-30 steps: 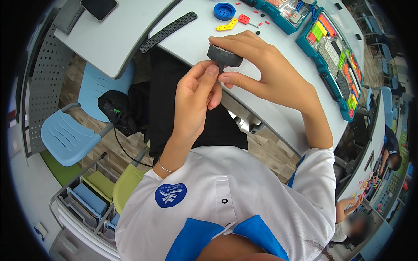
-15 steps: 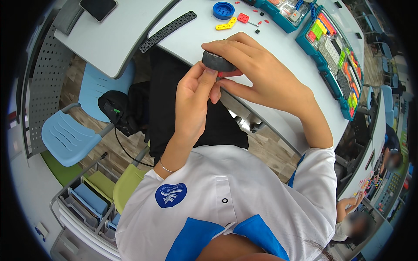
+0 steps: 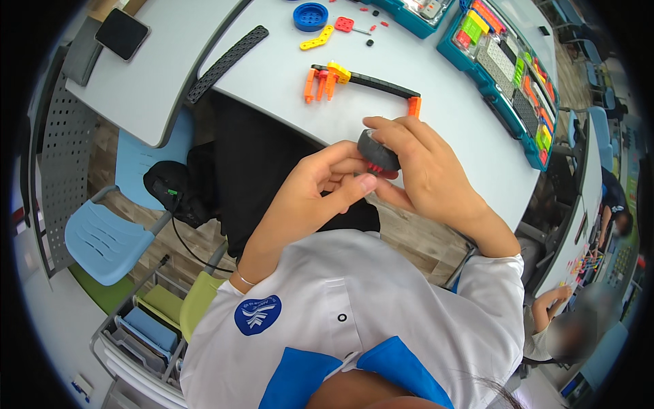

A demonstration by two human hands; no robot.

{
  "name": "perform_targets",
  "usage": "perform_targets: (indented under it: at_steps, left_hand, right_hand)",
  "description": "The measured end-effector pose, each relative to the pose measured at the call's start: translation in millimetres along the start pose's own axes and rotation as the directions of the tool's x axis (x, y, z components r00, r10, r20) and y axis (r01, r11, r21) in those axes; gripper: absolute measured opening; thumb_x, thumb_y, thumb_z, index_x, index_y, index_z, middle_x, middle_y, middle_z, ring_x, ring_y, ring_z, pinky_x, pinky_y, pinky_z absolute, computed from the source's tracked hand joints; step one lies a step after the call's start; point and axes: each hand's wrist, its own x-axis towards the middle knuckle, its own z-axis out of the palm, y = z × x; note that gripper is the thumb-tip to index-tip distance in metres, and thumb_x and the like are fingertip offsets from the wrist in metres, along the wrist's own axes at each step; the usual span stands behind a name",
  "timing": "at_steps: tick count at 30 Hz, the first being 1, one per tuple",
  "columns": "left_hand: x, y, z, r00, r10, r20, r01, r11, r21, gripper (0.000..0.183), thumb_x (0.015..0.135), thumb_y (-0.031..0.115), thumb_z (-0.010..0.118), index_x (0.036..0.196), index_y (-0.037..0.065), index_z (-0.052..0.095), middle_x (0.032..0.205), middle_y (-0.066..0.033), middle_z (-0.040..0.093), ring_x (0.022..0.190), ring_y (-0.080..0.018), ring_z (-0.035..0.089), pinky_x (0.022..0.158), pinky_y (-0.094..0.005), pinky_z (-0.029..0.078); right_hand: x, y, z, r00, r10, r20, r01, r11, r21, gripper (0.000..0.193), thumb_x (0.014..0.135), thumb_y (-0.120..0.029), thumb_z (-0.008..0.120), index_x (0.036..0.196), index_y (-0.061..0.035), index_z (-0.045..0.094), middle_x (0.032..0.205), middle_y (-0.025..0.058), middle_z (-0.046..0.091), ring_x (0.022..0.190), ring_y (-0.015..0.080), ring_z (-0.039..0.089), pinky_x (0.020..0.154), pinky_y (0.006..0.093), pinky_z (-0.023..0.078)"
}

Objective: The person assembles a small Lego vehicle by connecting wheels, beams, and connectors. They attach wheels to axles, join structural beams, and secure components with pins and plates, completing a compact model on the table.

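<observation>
One bare left hand (image 3: 317, 183) and one bare right hand (image 3: 438, 172) meet, in the head view, over the near edge of the smooth pale-grey counter (image 3: 490, 146). Between them is a round dark-grey wheel (image 3: 379, 153), tilted, with a red toothed piece (image 3: 375, 168) showing at its lower side. The right grip pinches the wheel, fingers over its top and thumb below; the left fingers are curled close beside it, the thumb tip near the red teeth, but whether that grip closes on anything cannot be told. Just beyond lies a black beam (image 3: 381, 84) bearing orange and yellow plastic parts. Farther off lie a blue round plastic hub (image 3: 310, 16), a yellow bent perforated strip (image 3: 317, 38) and a red square plate (image 3: 344, 24).
</observation>
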Motion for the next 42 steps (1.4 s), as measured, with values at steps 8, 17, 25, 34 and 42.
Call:
perform_targets:
  at_steps: [8,17,25,34,42]
  left_hand:
    - [30,-18,4,0.996,-0.055,-0.072,0.057,0.998,0.023,0.021,0.097,0.008,0.063,0.112,-0.005,0.058,0.099,-0.0102,0.07,0.065,-0.0066,0.057,0.061,-0.0205,0.047]
    - [47,-26,10,0.975,0.006,-0.223,0.007,0.998,0.057,0.019,0.1,0.012,0.059,0.105,-0.006,0.058,0.092,-0.0155,0.073,0.05,-0.0079,0.056,0.047,-0.0202,0.043]
    - [56,-18,11,0.974,-0.075,-0.213,0.11,0.981,0.16,0.024,0.099,0.015,0.061,0.105,-0.008,0.057,0.09,-0.0154,0.073,0.039,-0.0075,0.05,0.036,-0.0216,0.035]
    - [68,-11,21,0.974,-0.059,-0.219,0.111,0.966,0.233,0.025,0.099,0.016,0.06,0.103,-0.008,0.056,0.094,-0.0185,0.074,0.037,-0.0084,0.05,0.035,-0.0216,0.036]
    - [67,-15,17,0.977,-0.061,-0.202,0.095,0.982,0.163,0.025,0.1,0.016,0.059,0.105,-0.008,0.055,0.096,-0.019,0.074,0.038,-0.0095,0.054,0.035,-0.021,0.038]
  right_hand:
    - [-15,30,9,0.998,-0.005,-0.063,-0.01,0.971,-0.24,0.054,0.076,-0.037,0.076,0.119,-0.0082,0.058,0.101,0.0078,0.058,0.087,0.0246,0.054,0.074,0.0343,0.045]
    - [-18,54,5,0.985,0.003,-0.174,-0.028,0.989,-0.146,0.077,0.074,-0.052,0.077,0.132,-0.0059,0.054,0.114,0.0103,0.059,0.103,0.0285,0.054,0.092,0.0419,0.038]
    - [-32,81,7,0.971,0.216,-0.103,-0.223,0.973,-0.058,0.095,0.065,-0.052,0.085,0.138,-0.0039,0.048,0.132,0.0145,0.052,0.123,0.0322,0.046,0.101,0.0439,0.035]
    - [-33,77,18,0.967,0.225,-0.115,-0.227,0.974,-0.002,0.081,0.07,-0.04,0.086,0.133,-0.0041,0.05,0.128,0.0126,0.053,0.118,0.0318,0.047,0.099,0.0424,0.035]
    - [-30,82,4,0.98,0.201,0.015,-0.199,0.951,0.238,0.075,0.073,-0.028,0.083,0.136,-0.0049,0.05,0.128,0.0118,0.053,0.118,0.0292,0.048,0.101,0.0412,0.038]
